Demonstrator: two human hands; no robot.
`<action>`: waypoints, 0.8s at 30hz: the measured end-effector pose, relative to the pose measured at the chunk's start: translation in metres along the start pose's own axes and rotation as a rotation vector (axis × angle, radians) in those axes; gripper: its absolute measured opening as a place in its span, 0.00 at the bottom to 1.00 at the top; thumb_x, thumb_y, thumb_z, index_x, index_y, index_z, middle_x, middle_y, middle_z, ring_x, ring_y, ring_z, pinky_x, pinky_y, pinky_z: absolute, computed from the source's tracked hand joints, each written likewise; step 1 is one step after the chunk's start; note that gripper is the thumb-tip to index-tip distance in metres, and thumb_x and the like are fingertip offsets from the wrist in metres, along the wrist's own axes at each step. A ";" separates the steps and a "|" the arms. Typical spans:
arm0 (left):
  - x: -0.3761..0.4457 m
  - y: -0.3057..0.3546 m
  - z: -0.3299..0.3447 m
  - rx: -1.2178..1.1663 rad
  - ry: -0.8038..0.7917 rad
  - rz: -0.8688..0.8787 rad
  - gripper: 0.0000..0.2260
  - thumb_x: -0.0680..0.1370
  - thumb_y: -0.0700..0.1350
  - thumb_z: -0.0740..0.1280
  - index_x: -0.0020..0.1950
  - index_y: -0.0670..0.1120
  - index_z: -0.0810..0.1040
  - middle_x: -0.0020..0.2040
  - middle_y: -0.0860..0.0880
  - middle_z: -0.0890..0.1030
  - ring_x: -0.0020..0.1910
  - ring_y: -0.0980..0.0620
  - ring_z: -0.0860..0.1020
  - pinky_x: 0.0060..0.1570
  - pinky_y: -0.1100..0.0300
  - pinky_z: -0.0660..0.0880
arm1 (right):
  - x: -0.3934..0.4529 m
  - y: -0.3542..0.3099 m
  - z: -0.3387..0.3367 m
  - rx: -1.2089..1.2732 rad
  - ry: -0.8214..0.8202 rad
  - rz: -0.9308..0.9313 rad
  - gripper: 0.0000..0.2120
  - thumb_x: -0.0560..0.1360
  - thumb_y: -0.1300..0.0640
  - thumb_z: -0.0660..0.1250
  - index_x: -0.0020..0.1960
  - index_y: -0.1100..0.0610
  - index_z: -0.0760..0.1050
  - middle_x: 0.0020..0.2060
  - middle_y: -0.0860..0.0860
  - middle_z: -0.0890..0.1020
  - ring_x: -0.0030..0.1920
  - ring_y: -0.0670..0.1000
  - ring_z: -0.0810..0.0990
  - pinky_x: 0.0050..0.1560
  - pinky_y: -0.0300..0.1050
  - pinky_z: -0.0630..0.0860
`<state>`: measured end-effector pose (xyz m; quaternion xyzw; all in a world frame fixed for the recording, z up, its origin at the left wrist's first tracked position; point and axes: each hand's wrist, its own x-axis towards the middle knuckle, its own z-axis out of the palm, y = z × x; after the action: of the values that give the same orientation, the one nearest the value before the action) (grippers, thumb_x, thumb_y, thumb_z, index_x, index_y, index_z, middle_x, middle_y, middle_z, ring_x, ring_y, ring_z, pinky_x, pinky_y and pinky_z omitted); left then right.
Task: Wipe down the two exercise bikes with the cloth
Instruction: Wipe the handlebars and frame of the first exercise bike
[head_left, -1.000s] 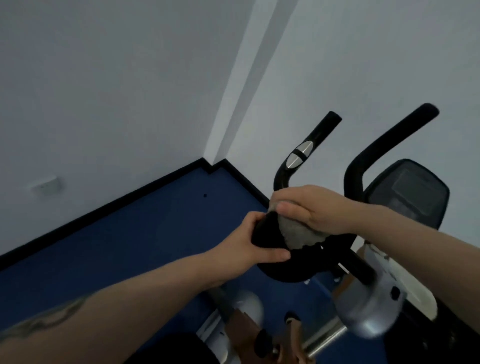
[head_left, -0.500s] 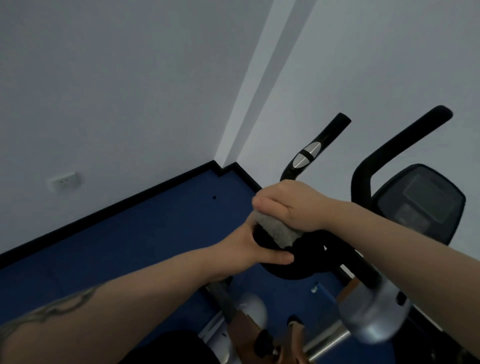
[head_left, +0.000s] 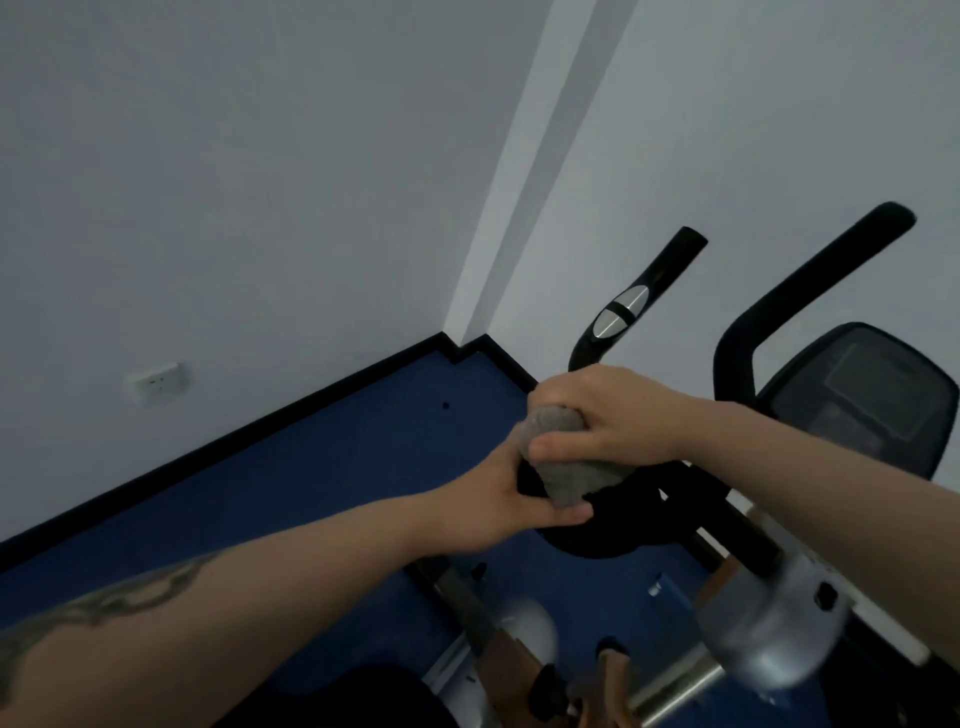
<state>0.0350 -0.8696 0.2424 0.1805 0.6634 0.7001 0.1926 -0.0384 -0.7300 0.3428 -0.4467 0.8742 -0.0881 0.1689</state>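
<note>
Right hand (head_left: 618, 421) grips the grey cloth (head_left: 569, 467) bunched against the bike's black handlebar loop (head_left: 623, 525) to rub it; left hand (head_left: 498, 506) clasps the loop's end, steadying it.

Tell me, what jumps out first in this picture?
Two bare hands meet mid-frame on a black bike: the right hand grips a grey cloth against the handlebar, while the left hand holds the bar beside it. At right sits the dark console, with a blue floor below.

Dim, flat light; wide-angle bending, blurred lower right corner.
</note>
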 end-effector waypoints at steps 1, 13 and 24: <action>0.000 0.000 -0.001 -0.010 0.010 -0.002 0.28 0.76 0.42 0.72 0.73 0.46 0.64 0.68 0.46 0.72 0.68 0.54 0.72 0.70 0.53 0.68 | -0.003 0.002 -0.004 0.040 -0.022 -0.004 0.22 0.72 0.31 0.60 0.45 0.51 0.76 0.38 0.42 0.78 0.40 0.43 0.78 0.41 0.40 0.73; 0.002 -0.007 0.000 -0.084 0.009 0.012 0.33 0.74 0.41 0.74 0.73 0.48 0.61 0.66 0.49 0.74 0.65 0.57 0.74 0.65 0.58 0.72 | -0.006 0.000 0.000 0.271 -0.052 0.032 0.17 0.68 0.41 0.76 0.49 0.47 0.74 0.42 0.42 0.79 0.45 0.43 0.79 0.45 0.38 0.74; 0.003 -0.008 -0.003 -0.096 -0.037 -0.024 0.36 0.73 0.43 0.75 0.75 0.49 0.59 0.69 0.49 0.72 0.68 0.55 0.72 0.69 0.52 0.69 | -0.005 0.009 -0.001 0.242 -0.086 0.084 0.09 0.72 0.46 0.73 0.48 0.44 0.73 0.39 0.38 0.80 0.42 0.39 0.79 0.41 0.30 0.71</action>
<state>0.0309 -0.8700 0.2340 0.1759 0.6277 0.7252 0.2217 -0.0428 -0.7209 0.3420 -0.3894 0.8671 -0.1662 0.2625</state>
